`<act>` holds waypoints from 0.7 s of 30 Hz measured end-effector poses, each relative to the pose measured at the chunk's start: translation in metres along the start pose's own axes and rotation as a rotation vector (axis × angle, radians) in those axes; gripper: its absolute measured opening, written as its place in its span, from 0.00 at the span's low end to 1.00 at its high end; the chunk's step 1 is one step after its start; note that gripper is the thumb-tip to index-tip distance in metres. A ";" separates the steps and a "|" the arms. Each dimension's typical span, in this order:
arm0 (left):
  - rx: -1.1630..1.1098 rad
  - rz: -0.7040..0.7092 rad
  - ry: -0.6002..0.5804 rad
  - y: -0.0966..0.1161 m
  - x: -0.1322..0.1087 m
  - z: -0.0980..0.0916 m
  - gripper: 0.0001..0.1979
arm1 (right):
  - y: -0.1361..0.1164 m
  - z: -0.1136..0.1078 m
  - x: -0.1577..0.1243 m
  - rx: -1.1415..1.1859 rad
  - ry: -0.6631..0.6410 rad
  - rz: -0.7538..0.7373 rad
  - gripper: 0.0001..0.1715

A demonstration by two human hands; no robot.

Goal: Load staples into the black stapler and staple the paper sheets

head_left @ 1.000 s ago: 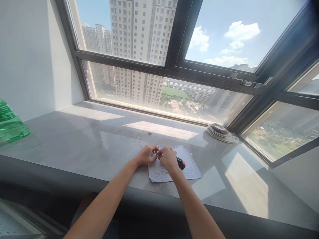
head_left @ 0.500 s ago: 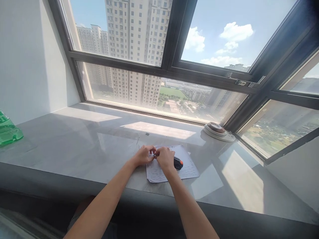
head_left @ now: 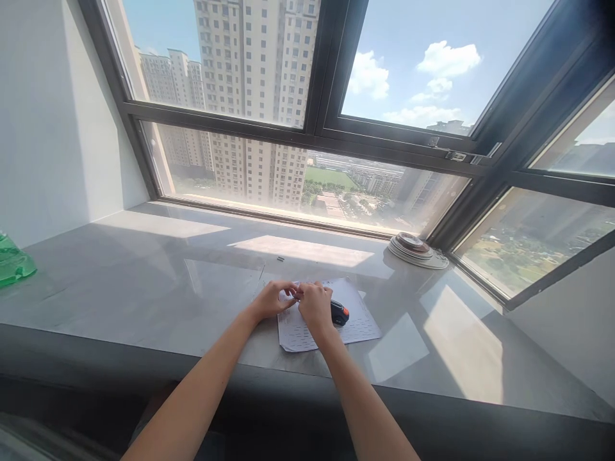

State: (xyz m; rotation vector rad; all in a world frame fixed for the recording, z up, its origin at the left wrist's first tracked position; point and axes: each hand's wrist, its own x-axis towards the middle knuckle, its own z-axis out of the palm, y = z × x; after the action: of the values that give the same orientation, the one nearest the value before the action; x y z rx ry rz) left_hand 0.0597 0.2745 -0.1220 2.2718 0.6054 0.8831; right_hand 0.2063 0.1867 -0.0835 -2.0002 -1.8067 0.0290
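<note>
My left hand and my right hand meet over the left part of the printed paper sheets. The fingers of both are bent and pinched together at one small thing, which is too hidden to name. Just to the right of my right hand lies a black object with an orange patch, possibly a stapler. It rests on the paper, and its left part is covered by my right hand.
Two small grey metal strips lie on the grey stone sill beyond the paper. A stack of plates stands at the back right by the window frame. A green plastic bag sits at the far left. The sill's front edge runs below my forearms.
The whole view has shifted slightly. My fingers have drawn a little closer together at the small thing, which shows less now. The paper and the black object stay in place.
</note>
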 end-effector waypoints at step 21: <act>-0.009 -0.048 -0.008 0.002 0.000 -0.002 0.11 | 0.014 -0.019 0.017 0.263 -0.044 -0.005 0.07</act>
State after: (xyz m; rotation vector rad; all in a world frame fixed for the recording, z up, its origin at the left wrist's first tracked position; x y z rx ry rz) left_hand 0.0586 0.2734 -0.1198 2.2424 0.6489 0.8518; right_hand 0.2281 0.1968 -0.0664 -1.8220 -1.7338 0.2952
